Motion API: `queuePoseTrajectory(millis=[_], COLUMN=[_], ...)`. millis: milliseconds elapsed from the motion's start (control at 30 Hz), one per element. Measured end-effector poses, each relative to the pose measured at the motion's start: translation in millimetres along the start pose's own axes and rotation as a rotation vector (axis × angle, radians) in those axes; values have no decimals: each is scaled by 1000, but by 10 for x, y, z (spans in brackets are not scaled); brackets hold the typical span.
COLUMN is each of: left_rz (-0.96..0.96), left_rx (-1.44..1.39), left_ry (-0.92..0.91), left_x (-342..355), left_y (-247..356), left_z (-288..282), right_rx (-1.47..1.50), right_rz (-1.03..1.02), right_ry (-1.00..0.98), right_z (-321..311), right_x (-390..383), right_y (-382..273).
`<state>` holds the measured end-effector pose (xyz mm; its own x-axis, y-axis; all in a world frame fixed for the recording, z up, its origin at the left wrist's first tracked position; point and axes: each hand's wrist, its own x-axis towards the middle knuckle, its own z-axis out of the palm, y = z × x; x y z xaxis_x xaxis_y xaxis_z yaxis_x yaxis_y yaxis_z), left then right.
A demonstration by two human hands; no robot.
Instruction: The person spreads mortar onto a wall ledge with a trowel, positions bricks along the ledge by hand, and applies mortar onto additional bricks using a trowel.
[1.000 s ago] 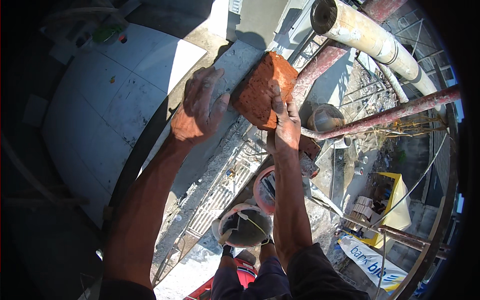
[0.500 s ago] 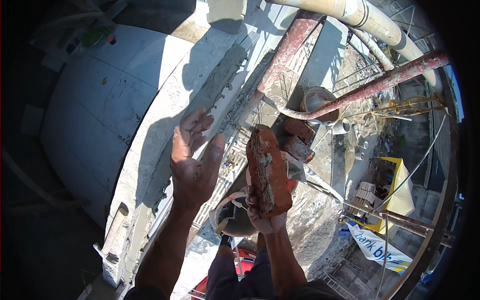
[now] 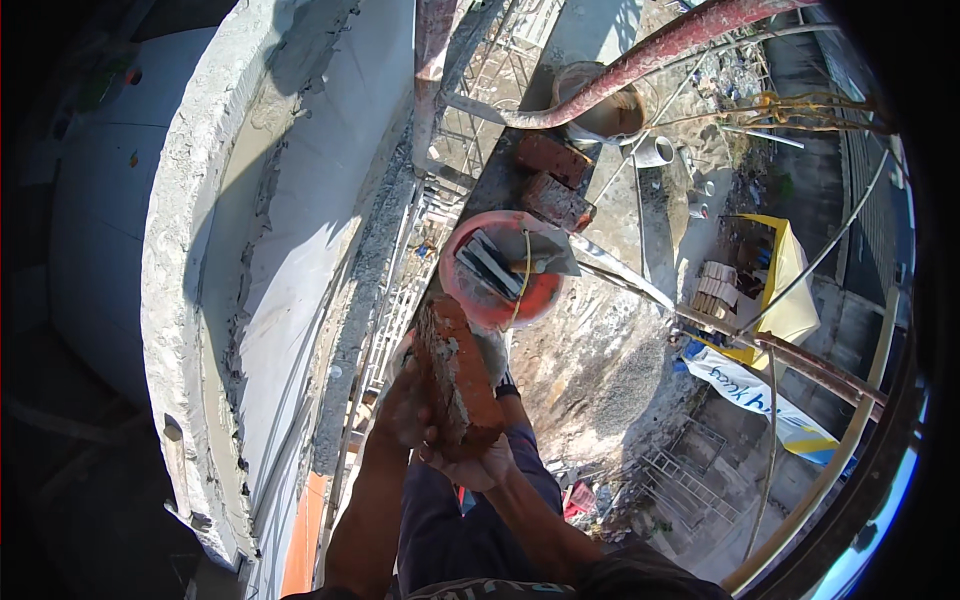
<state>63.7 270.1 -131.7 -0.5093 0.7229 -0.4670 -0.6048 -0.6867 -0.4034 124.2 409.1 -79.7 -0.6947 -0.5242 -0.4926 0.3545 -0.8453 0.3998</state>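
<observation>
A rough red-orange brick (image 3: 460, 375) with grey mortar patches is held in front of my body, below the middle of the view. My right hand (image 3: 478, 465) grips its lower end from beneath. Along the brick's left side lies my left hand (image 3: 400, 400), its fingers partly hidden and blurred but closed against it. Just beyond the brick stands a red bucket (image 3: 540, 298) with a yellowish handle and dark, flat pieces inside. To the left runs a pale wall (image 3: 170, 300) with a strip of wet grey mortar (image 3: 222, 330) along its top.
Two more bricks (image 3: 555, 185) rest on the plank past the bucket, near a large round tub (image 3: 610, 110). A hammer-like tool (image 3: 178, 465) lies on the wall. Red scaffold pipes (image 3: 680, 45) cross overhead. Far below right are a yellow tarp (image 3: 790, 290) and a banner (image 3: 750, 390).
The view has swung so the wall and bucket look different. My left hand, open and empty before, has come onto the brick. The brick is now lower and further left in view.
</observation>
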Motion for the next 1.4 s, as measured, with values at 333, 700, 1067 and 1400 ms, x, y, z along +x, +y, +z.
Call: queuePoseTrajectory(millis=[333,700,1067,1400], left_rz=[184,369,324,316], left_rx=[-183,233,54,117], left_ry=[591,313,218,183], left_x=[-366,-1452,-1383,-1457], left_y=[-292,317,33,163], left_z=[-171,-1016,-1588,-1591], right_rx=[192,-1668,-1605,-2030], right_rz=[56,54,127,-54], right_ry=[-25,833,1410,1440], right_z=[-69,-2380,-4162,-3777], right_x=[-174,334,1163,678], right_y=[224,-530,-861,-1275])
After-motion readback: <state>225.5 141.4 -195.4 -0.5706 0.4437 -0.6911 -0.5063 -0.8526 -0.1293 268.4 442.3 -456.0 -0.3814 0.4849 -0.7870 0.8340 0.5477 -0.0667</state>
